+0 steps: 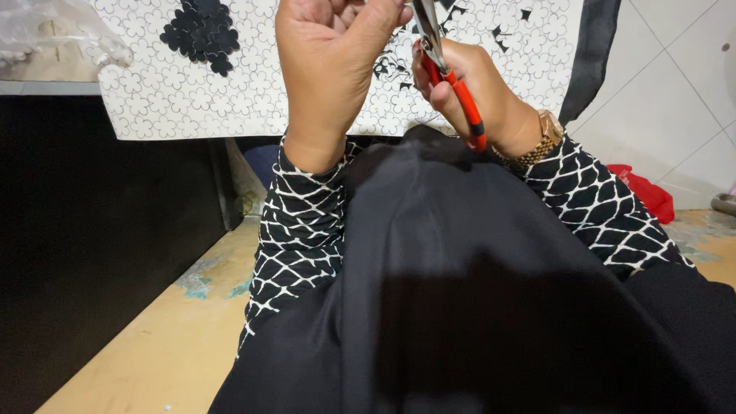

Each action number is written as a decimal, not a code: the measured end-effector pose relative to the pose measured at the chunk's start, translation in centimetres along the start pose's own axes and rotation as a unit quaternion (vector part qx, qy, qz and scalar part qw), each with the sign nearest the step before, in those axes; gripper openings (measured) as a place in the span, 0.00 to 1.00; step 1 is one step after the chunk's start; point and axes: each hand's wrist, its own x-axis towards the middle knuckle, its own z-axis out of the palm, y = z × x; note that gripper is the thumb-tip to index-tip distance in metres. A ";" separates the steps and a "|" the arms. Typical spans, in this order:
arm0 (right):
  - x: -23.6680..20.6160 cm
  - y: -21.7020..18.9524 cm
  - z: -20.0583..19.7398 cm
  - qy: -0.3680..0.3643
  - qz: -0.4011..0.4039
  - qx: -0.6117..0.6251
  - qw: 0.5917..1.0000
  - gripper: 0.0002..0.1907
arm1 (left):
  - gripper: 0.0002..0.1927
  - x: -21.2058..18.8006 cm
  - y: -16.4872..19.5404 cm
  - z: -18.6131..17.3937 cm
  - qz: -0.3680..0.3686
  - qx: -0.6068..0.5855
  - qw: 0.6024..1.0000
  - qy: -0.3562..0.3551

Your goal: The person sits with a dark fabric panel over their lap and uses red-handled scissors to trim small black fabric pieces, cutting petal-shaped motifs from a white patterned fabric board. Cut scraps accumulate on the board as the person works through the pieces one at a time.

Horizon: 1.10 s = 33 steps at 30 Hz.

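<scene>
Red-handled pliers (452, 84) with slim metal jaws are gripped in the right hand (475, 96), fingers closed round the smooth plastic handles; the jaw tips run up out of the top of the picture, so what they grip cannot be told. The left hand (330, 61) is raised just beside them, curled into a loose fist with the thumb pressed across toward the metal jaws; whether it pinches anything is hidden. Both hands are close together, above the lap. Behind them hangs a white sheet (169, 100) printed with small flower outlines, carrying a cluster of black flower-shaped pieces (201, 32). Both sleeves (299, 222) are black with a white lattice pattern; a gold-coloured watch (546, 134) sits on the right wrist. Matt black cloth (475, 307) drapes over the lap. A red bundle (648, 192) lies on the floor at the right.
</scene>
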 end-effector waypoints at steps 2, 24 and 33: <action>0.0 0.0 0.0 -0.001 -0.010 0.003 1.000 0.39 | 0.04 -0.1 -0.2 0.1 0.008 -0.002 1.000 -0.002; -0.2 0.7 1.1 0.055 0.014 0.081 0.995 0.39 | 0.04 0.0 -0.6 0.8 -0.014 0.050 0.999 -0.012; 0.0 0.7 0.8 0.028 0.003 0.035 0.999 0.39 | 0.09 0.1 -0.3 0.6 0.008 0.032 0.999 -0.021</action>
